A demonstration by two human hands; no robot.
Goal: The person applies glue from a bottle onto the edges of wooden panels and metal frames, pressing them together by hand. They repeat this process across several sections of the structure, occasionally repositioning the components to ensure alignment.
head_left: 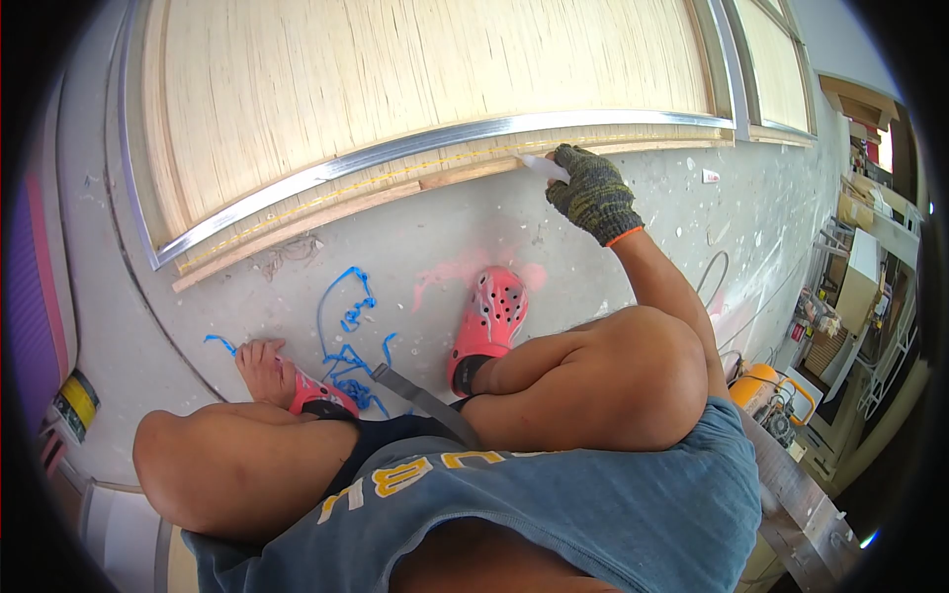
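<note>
My right hand (595, 194), in a dark knitted glove with bare fingertips, is wrapped round a whitish translucent bottle (546, 166). The bottle's narrow tip points left, at the wooden edge strip of a large pale wood panel (425, 69). A shiny metal bar (395, 146) runs across the panel, and a line of yellowish beads (395, 174) follows the strip beside it. My left hand (265, 372) is bare and hangs down by the left pink shoe (321, 390), its fingers stretched out and holding nothing.
Tangled blue strapping (351, 371) lies on the grey floor (395, 247) between my feet. The right pink shoe (492, 311) stands close to the panel. A second panel (776, 69) is at the upper right. An orange machine (759, 390) is at the right, a purple object (35, 287) at the left.
</note>
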